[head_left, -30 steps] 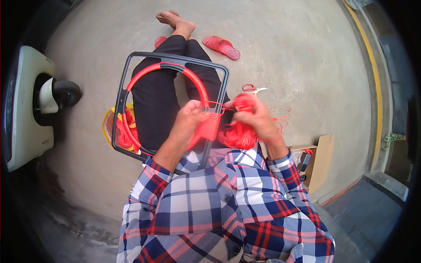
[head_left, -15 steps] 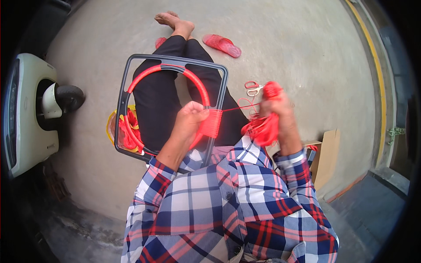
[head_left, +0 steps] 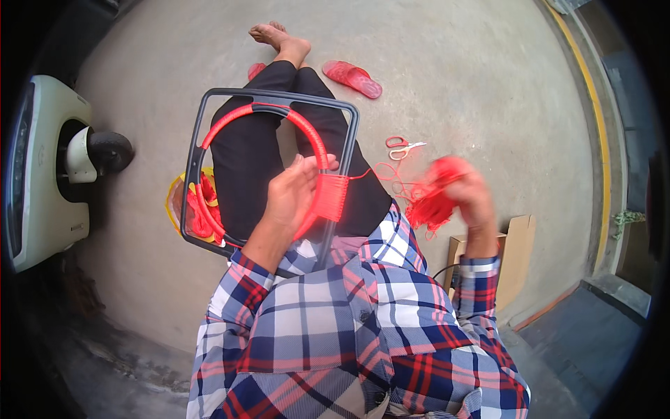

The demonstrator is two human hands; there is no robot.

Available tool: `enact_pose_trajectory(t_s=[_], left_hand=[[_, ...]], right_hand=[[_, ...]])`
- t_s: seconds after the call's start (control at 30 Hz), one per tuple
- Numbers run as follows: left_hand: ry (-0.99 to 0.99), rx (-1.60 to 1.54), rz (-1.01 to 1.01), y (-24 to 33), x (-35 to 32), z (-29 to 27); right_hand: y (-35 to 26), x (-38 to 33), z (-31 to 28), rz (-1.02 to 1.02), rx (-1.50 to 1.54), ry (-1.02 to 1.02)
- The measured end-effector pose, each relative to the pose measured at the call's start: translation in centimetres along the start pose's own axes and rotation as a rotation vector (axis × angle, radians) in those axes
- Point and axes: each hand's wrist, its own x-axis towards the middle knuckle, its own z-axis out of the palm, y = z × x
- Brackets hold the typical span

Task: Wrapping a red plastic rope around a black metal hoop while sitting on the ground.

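A dark grey square frame (head_left: 354,126) with a round inner ring lies tilted across my lap. Red cord covers much of the ring, and a dense band of red cord windings (head_left: 332,197) joins ring and frame on the right side. My left hand (head_left: 292,192) is against the ring beside that band, its fingers stretched out and passing behind the ring. Off to the right, my right hand (head_left: 473,199), blurred by motion, grips a loose bundle of red cord (head_left: 433,202). A slack strand (head_left: 377,167) runs from the bundle to the windings.
Red-and-white scissors (head_left: 401,147) lie on the concrete floor. A yellow-rimmed bag (head_left: 174,199) with red material sits left of my legs. An opened cardboard box (head_left: 515,258) stands at right, a red slipper (head_left: 352,78) ahead, and a pale vehicle with a black wheel (head_left: 112,152) at left.
My right hand has moved right and slightly down with the cord bundle, and the taut strand has gone slack. My left thumb has lifted off the windings and its fingers have straightened.
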Motion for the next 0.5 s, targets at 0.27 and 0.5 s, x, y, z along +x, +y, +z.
enact_pose_trajectory(t_s=[0.27,0.5], left_hand=[[-0.098,-0.238,-0.105,0.5,-0.5,1.4],[0.156,-0.083,0.136,-1.2,0.3,-1.7]], right_hand=[[3.7,6.7,10.7,-0.029,-0.381,-0.308],[2.0,7.8,11.7,-0.408,-0.628,0.087]])
